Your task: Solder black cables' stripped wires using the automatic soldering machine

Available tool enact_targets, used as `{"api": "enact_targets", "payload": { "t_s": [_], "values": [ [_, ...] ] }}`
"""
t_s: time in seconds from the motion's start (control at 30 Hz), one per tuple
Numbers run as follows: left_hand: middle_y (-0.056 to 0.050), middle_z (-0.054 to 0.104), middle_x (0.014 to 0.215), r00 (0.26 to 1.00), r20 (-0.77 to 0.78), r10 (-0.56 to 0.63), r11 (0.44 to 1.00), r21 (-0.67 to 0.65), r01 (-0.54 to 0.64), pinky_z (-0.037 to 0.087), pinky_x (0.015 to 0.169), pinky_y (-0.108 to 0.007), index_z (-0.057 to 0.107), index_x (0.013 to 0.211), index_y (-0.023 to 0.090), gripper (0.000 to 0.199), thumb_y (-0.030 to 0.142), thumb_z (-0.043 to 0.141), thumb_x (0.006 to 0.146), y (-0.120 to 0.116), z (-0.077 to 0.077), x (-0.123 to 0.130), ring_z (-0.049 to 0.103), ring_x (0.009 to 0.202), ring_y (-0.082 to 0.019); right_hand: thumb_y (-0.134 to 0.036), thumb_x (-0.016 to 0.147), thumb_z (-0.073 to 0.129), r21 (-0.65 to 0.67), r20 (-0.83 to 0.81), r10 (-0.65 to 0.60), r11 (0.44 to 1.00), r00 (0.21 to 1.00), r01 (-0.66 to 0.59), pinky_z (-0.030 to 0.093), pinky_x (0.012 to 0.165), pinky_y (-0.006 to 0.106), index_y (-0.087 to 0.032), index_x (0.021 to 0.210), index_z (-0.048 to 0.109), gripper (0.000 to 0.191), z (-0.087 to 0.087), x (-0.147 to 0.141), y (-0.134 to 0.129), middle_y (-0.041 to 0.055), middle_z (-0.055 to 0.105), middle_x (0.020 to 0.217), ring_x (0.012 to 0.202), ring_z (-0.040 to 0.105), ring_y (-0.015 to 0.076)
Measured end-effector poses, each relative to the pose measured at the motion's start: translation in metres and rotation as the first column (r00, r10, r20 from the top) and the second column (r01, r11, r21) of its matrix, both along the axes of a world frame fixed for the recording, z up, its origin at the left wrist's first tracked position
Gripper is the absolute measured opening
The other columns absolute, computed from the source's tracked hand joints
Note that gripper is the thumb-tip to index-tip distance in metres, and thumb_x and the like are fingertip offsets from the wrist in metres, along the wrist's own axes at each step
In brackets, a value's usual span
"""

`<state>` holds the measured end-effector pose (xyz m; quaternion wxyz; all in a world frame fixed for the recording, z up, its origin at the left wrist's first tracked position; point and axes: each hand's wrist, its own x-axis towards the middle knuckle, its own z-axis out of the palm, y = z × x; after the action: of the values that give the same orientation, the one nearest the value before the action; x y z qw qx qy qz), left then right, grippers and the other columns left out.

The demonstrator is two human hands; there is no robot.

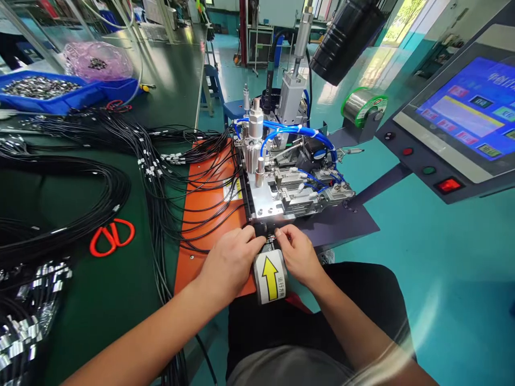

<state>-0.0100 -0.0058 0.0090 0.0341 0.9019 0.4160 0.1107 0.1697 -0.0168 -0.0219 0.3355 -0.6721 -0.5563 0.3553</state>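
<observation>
My left hand (235, 258) is at the front end of the soldering machine (281, 182), its fingers curled and pressed together. A black cable (197, 247) runs in behind its knuckles and appears to be held there. My right hand (296, 253) faces it across a small gap, thumb and forefinger pinched at the machine's edge. What lies between those fingertips is too small to name. Just below both hands sits a round cover (272, 277) with a yellow arrow label. Several black cables cross the orange plate (195, 214) left of the machine.
Red-handled scissors (112, 238) and cable bundles (156, 214) lie on the green table (116, 284). Blue trays (52, 94) of small metal parts stand at the back left. A solder spool (364, 107) and a control screen (462, 118) are on the right.
</observation>
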Motion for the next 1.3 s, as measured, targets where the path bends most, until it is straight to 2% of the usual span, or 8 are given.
{"api": "enact_targets", "payload": {
  "t_s": [0.53,0.77,0.8,0.87,0.93,1.0,1.17,1.3],
  "values": [
    [-0.005,0.061,0.088,0.996,-0.081,0.023,0.988,-0.151,-0.035,0.047,0.071,-0.033,0.068,0.092,0.019,0.023,0.008,0.047,0.090,0.002,0.016,-0.006,0.057,0.083,-0.021,-0.049,0.094,0.043,-0.116,-0.092,-0.017,0.993,0.996,0.007,0.034,0.057,0.026,-0.021,0.069,0.048,0.038,-0.012,-0.002,0.006,-0.0029,0.051,0.065,0.063,0.048,0.0153],
    [-0.010,0.060,0.106,0.995,-0.080,-0.067,0.958,-0.285,0.042,0.052,0.082,-0.035,0.057,0.121,0.016,0.043,0.003,0.045,0.082,-0.004,0.017,-0.015,0.060,0.097,-0.023,-0.044,0.096,0.047,0.051,-0.030,0.008,0.999,1.000,-0.007,0.039,0.060,0.024,-0.020,0.080,0.057,0.030,0.039,0.000,-0.037,-0.0023,0.055,0.069,0.064,0.052,0.0136],
    [-0.011,0.059,0.109,0.993,-0.094,-0.073,0.954,-0.298,0.042,0.053,0.083,-0.036,0.056,0.124,0.015,0.047,0.002,0.046,0.080,-0.005,0.019,-0.016,0.060,0.099,-0.024,-0.040,0.096,0.047,0.027,-0.048,0.210,0.978,0.977,-0.209,0.039,0.061,0.023,-0.020,0.079,0.059,0.029,0.047,-0.003,-0.048,-0.0019,0.057,0.070,0.065,0.052,0.0131],
    [-0.013,0.058,0.113,0.989,-0.126,-0.075,0.946,-0.324,0.031,0.052,0.086,-0.037,0.053,0.128,0.015,0.052,0.002,0.046,0.078,-0.006,0.023,-0.017,0.059,0.104,-0.025,-0.035,0.093,0.053,-0.060,-0.098,0.604,0.789,0.791,-0.611,0.041,0.063,0.022,-0.021,0.085,0.066,0.020,0.054,-0.014,-0.068,-0.0013,0.062,0.075,0.069,0.057,0.0130],
    [-0.013,0.058,0.115,0.985,-0.155,-0.072,0.940,-0.340,0.015,0.052,0.086,-0.037,0.052,0.130,0.015,0.053,0.002,0.045,0.080,-0.005,0.029,-0.017,0.059,0.105,-0.025,-0.040,0.085,0.064,-0.137,-0.122,0.810,0.559,0.574,-0.818,0.044,0.062,0.021,-0.025,0.103,0.069,0.024,0.046,-0.029,-0.081,0.0015,0.065,0.092,0.072,0.061,0.0145],
    [-0.013,0.058,0.116,0.980,-0.182,-0.081,0.940,-0.341,0.015,0.052,0.086,-0.037,0.049,0.133,0.016,0.054,0.002,0.044,0.080,-0.006,0.036,-0.016,0.059,0.105,-0.024,-0.045,0.081,0.069,-0.153,-0.099,0.876,0.456,0.472,-0.877,0.047,0.065,0.022,-0.029,0.115,0.067,0.038,0.029,-0.044,-0.085,0.0027,0.064,0.103,0.074,0.063,0.0153],
    [-0.010,0.063,0.101,0.929,-0.321,-0.185,0.938,-0.338,0.070,0.051,0.081,-0.034,0.060,0.109,0.014,0.034,0.003,0.050,0.078,-0.015,0.062,-0.001,0.061,0.093,-0.022,-0.040,0.085,0.065,0.014,-0.207,0.911,0.366,0.355,-0.931,0.048,0.084,0.023,-0.030,0.126,0.060,0.042,-0.010,-0.069,-0.083,0.0017,0.066,0.112,0.099,0.064,0.0189],
    [-0.005,0.063,0.092,0.892,-0.385,-0.236,0.929,-0.357,0.092,0.050,0.070,-0.029,0.060,0.095,0.016,0.020,0.006,0.053,0.078,-0.027,0.074,0.011,0.061,0.083,-0.020,-0.034,0.086,0.061,0.017,-0.351,0.853,0.417,0.385,-0.909,0.049,0.086,0.023,-0.023,0.122,0.061,0.037,-0.014,-0.079,-0.088,0.0028,0.069,0.112,0.097,0.066,0.0183]
  ]
}}
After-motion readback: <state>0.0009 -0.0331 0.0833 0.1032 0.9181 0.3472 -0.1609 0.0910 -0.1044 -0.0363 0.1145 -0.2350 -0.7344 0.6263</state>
